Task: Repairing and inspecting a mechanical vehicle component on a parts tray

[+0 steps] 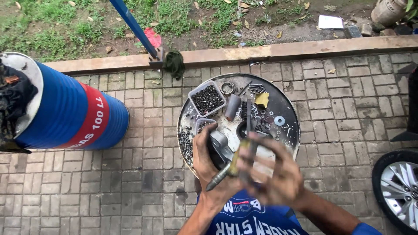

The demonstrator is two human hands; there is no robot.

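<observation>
The left hand (208, 167) is closed around a grey metal part (221, 147), with the fingers wrapped over its near side; the palm and fingers are dark with grease. A screwdriver (226, 170) with a yellowish handle lies across the same grip, its dark end pointing down and to the left, its shaft rising toward the tray. The right hand (274, 174) is blurred. Its fingers are spread over the upper part of the screwdriver and the metal part, but whether it is gripping either one cannot be told.

Both hands are held over the near edge of a round metal tray (291, 114) that sits on the brick paving (130, 174). On the tray:
- a clear plastic box (207, 99) filled with dark screws, at the far left;
- a metal ring (227, 88) just beside the box;
- a short grey cylinder (232, 107) near the centre;
- a yellow scrap (262, 99) and a washer (279, 120) to the right;
- loose screws (185, 138) along the left rim.

A blue drum (69, 113) with a red band lies on its side well to the left. A car wheel (398, 189) shows at the lower right edge. A blue pole (133, 26) stands at the kerb, with grass behind it.
</observation>
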